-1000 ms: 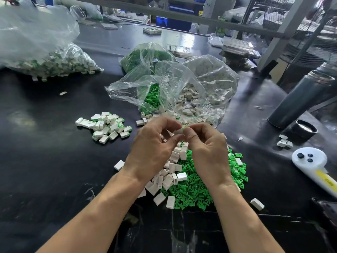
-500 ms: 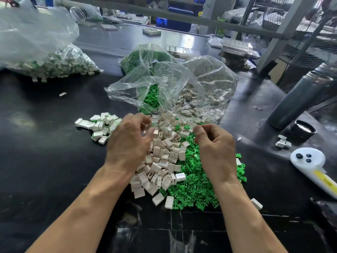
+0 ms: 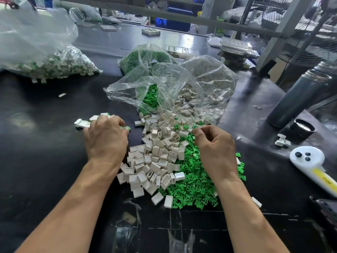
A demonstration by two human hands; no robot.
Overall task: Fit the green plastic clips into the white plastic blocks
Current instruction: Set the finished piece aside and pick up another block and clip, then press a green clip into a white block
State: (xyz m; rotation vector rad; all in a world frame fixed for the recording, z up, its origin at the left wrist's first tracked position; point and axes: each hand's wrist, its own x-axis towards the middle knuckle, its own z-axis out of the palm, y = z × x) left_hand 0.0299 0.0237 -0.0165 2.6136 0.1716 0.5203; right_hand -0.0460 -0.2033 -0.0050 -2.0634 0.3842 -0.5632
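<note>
A heap of white plastic blocks (image 3: 156, 157) lies mid-table, with a heap of green plastic clips (image 3: 193, 183) touching its right side. My left hand (image 3: 105, 137) hovers, fingers curled down, over a small pile of fitted blocks (image 3: 82, 123) to the left; its fingertips are hidden, so any hold is unclear. My right hand (image 3: 215, 145) is at the far edge of the green heap, its thumb and forefinger pinching a green clip (image 3: 194, 127).
An open clear bag (image 3: 164, 84) spills blocks and clips behind the heaps. A bag of fitted blocks (image 3: 54, 64) sits far left. At right are a steel flask (image 3: 299, 95), its lid (image 3: 303, 127), a few loose blocks (image 3: 282, 141) and a white handheld device (image 3: 310, 161).
My hands were together above the heaps and have parted. The left hand moved left to the fitted pile. The right hand dropped to the green clips.
</note>
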